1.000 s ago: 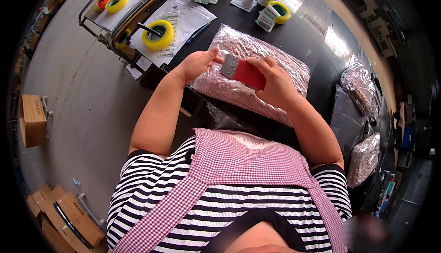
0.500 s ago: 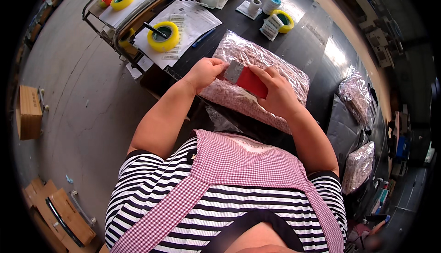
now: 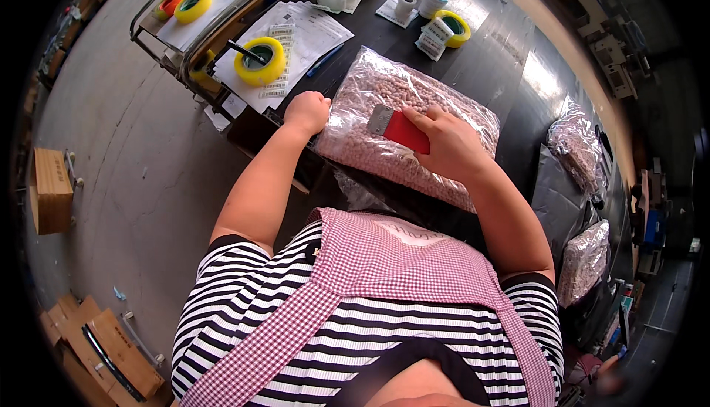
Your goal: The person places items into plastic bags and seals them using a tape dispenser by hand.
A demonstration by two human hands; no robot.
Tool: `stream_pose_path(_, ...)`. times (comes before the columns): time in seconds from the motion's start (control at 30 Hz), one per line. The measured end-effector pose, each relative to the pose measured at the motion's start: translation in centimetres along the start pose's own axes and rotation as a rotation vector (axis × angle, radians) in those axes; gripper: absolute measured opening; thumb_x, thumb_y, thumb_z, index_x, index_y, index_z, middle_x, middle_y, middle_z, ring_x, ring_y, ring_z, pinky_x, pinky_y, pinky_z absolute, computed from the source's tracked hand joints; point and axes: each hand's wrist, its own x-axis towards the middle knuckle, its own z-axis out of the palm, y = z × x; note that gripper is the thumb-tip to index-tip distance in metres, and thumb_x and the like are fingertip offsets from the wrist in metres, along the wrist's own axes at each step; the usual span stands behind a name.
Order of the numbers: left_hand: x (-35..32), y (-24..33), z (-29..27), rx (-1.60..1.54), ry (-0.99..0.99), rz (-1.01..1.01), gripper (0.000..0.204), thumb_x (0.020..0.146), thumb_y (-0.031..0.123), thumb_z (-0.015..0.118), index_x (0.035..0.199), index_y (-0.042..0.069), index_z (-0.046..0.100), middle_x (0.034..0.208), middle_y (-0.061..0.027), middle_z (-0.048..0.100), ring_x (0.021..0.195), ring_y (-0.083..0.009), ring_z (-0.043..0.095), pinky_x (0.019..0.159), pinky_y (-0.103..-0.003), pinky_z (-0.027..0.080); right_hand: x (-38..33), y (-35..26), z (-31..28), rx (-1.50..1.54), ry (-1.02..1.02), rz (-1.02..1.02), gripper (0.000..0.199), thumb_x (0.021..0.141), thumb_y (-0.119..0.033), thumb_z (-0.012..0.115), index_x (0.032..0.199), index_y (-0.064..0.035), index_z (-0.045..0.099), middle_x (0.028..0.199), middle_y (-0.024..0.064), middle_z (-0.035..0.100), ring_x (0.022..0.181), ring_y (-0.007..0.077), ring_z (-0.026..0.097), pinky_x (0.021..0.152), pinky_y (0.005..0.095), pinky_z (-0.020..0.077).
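A plump clear plastic package [image 3: 370,85] of pinkish, nubbly fabric lies on the black table in front of me. My left hand [image 3: 308,113] is closed at its left edge; whatever the fingers hold, if anything, is hidden. In my right hand [image 3: 449,144], over the middle of the package, is a flat red tool [image 3: 405,133] with a grey metal end that points left. My fingers are closed round its right part.
Left on the table are papers [image 3: 314,26], a yellow tape roll [image 3: 255,74] with a black pen in it, and a blue pen [image 3: 324,60]. Label rolls [image 3: 435,0] and more tape stand farther back. At right lie wrapped packages [image 3: 584,263] and dark grey plastic [image 3: 553,185].
My left hand has moved away from the tool's metal end, left to the package's edge. The right hand has stayed nearly in place with the red tool.
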Motion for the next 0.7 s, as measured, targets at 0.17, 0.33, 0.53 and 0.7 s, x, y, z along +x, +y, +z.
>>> stream_pose_path(0.17, 0.4, 1.8, -0.5, 0.247, -0.130, -0.103, 0.035, 0.096, 0.034, 0.057, 0.115, 0.007, 0.066, 0.114, -0.0197, 0.070, 0.108, -0.0389, 0.065, 0.092, -0.048, 0.051, 1.7, 0.0, -0.1, -0.028, -0.081, 0.036, 0.069, 0.073, -0.017, 0.073, 0.140, -0.0146, 0.057, 0.109, 0.0129, 0.062, 0.103, 0.0321, 0.064, 0.087, 0.0409, 0.0525)
stream_pose_path(0.33, 1.0, -1.0, -1.3, -0.018, 0.135, -0.043, 0.032, 0.098, 0.027, 0.059, 0.121, 0.005, 0.061, 0.118, -0.0216, 0.068, 0.112, -0.0391, 0.064, 0.095, -0.046, 0.049, 1.7, 0.0, 0.1, -0.007, -0.074, 0.049, 0.069, 0.074, -0.019, 0.074, 0.140, -0.0147, 0.056, 0.110, 0.0122, 0.062, 0.106, 0.0310, 0.063, 0.089, 0.0408, 0.0518)
stream_pose_path(0.53, -0.2, 1.3, 0.1, -0.226, -0.206, 0.040, 0.053, 0.101, 0.034, 0.052, 0.143, 0.002, 0.047, 0.129, -0.0254, 0.061, 0.121, -0.0398, 0.058, 0.103, -0.044, 0.046, 1.6, 0.1, 0.5, 0.005, -0.045, 0.042, 0.070, 0.073, -0.019, 0.074, 0.141, -0.0172, 0.056, 0.108, 0.0113, 0.063, 0.104, 0.0309, 0.064, 0.086, 0.0411, 0.0527)
stream_pose_path(0.7, -0.9, 3.2, 1.5, -0.198, 0.286, 0.545, 0.055, 0.102, 0.028, 0.049, 0.152, 0.007, 0.038, 0.153, -0.0229, 0.042, 0.140, -0.0420, 0.041, 0.116, -0.044, 0.033, 2.0, -0.3, -0.4, 0.033, -0.100, 0.020, 0.068, 0.072, -0.017, 0.074, 0.139, -0.0238, 0.058, 0.107, 0.0113, 0.063, 0.101, 0.0313, 0.064, 0.082, 0.0417, 0.0536)
